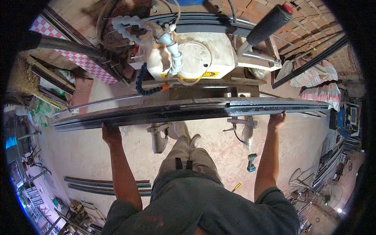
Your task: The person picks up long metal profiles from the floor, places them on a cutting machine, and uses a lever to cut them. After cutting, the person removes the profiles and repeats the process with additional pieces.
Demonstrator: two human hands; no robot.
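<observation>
A long dark metal profile (164, 114), grooved along its length, spans the view from left to right in front of the machine. My left hand (111, 135) grips its lower edge towards the left end. Towards the right end, my right hand (277, 122) supports the profile from beneath, with its fingers partly hidden. Just beyond the profile stands a cutting machine with a white housing (220, 48). A grey segmented hose (175, 57) and a dark blue one (142, 79) hang at its front. The black handle (265, 29) with a red button rises at the upper right.
On the floor to the right lie a cordless drill (251, 163) and a yellow-handled tool (236, 187). Several dark profiles (108, 185) rest on the floor at left. White sacks (320, 73) stand at right near a leaning dark profile (311, 61). Clamps (158, 129) project below the machine.
</observation>
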